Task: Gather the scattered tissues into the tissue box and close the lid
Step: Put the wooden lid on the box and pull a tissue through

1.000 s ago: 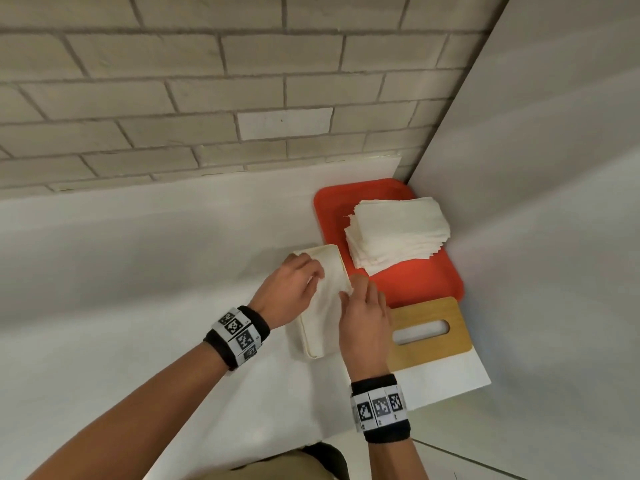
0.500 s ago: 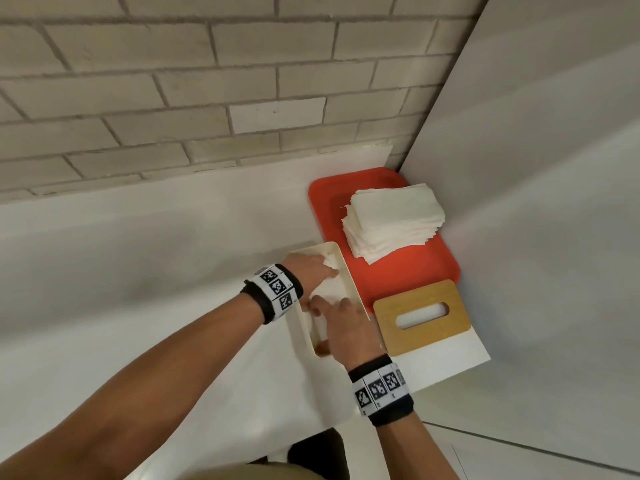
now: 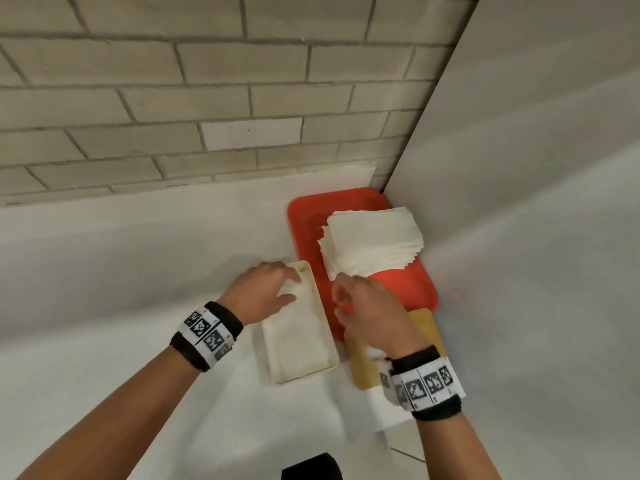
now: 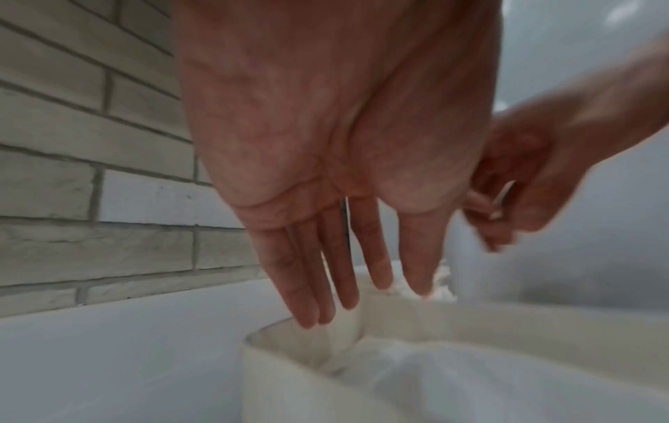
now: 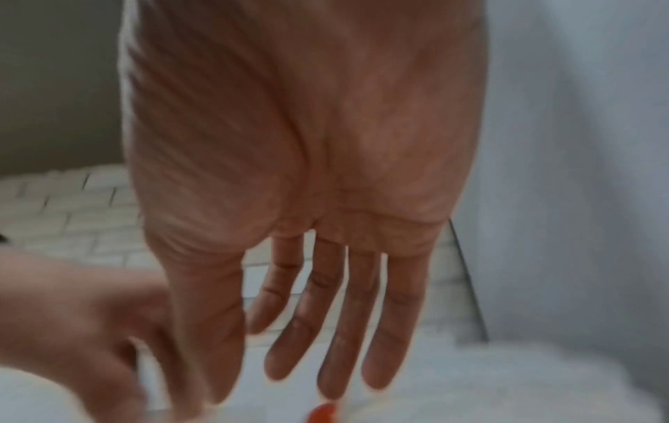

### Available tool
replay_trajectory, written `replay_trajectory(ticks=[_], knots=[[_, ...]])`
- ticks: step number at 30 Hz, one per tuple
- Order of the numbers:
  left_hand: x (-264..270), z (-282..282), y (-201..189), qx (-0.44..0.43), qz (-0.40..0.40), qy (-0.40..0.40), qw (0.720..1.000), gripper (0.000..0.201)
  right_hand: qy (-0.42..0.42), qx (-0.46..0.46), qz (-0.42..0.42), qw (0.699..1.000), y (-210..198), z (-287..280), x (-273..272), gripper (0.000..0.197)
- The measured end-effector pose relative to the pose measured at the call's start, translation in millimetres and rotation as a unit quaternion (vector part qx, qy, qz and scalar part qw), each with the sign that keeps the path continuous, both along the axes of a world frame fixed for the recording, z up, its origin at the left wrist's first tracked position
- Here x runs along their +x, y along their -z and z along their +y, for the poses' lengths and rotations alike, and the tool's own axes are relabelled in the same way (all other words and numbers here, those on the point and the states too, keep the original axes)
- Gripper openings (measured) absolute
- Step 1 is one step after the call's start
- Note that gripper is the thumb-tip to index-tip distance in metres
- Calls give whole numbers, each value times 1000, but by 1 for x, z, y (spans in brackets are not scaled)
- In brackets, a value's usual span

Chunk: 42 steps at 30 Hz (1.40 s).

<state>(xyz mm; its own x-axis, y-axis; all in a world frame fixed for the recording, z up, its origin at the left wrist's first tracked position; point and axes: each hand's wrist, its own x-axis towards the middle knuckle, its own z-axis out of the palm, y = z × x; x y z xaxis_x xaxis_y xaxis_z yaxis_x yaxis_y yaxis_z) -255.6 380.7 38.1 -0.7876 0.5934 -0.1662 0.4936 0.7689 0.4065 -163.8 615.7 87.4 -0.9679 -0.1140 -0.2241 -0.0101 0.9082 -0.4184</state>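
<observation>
The open cream tissue box [image 3: 304, 375] lies on the white table with folded tissues [image 3: 301, 337] flat inside it. My left hand [image 3: 289, 287] is over the box's far end, fingers straight, tips touching the tissues by the far corner [image 4: 308, 323]. My right hand [image 3: 348, 296] hovers empty over the near left part of the red tray [image 3: 304, 216], fingers fairly straight [image 5: 326, 329], just short of the stack of white tissues [image 3: 374, 240]. The wooden lid [image 3: 426, 326] with its slot lies beside the box, mostly hidden under my right wrist.
A brick wall [image 3: 207, 98] runs behind the table and a plain white panel [image 3: 519, 202] closes off the right side, right against the tray. The table's corner ends near my right wrist [image 3: 394, 424]. A dark object [image 3: 311, 469] sits at the bottom edge.
My right hand has lifted out of the box and moved right, over the tray toward the stack. My left hand stays at the box's far end; the tissues now lie flat inside.
</observation>
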Motion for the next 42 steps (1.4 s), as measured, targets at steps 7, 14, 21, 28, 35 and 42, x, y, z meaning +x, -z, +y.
replay_trajectory(ticks=[7,14,21,28,35,42], knots=[[27,53,-6,175,27,-99,979,13,-112,199,-32,973,-4,108,-152,69],[41,63,4,198,2,-130,971,14,-173,160,-34,971,15,127,-187,48],[49,54,-1,217,-9,-161,963,14,-175,111,-38,978,20,141,-186,32],[58,56,-22,276,6,-181,944,12,-63,-1,54,997,-51,146,-163,48],[77,68,-49,409,-13,-242,880,46,-53,-108,114,986,-111,71,-60,27],[92,27,-49,543,-218,-289,757,108,-28,-278,102,955,-130,21,33,40]])
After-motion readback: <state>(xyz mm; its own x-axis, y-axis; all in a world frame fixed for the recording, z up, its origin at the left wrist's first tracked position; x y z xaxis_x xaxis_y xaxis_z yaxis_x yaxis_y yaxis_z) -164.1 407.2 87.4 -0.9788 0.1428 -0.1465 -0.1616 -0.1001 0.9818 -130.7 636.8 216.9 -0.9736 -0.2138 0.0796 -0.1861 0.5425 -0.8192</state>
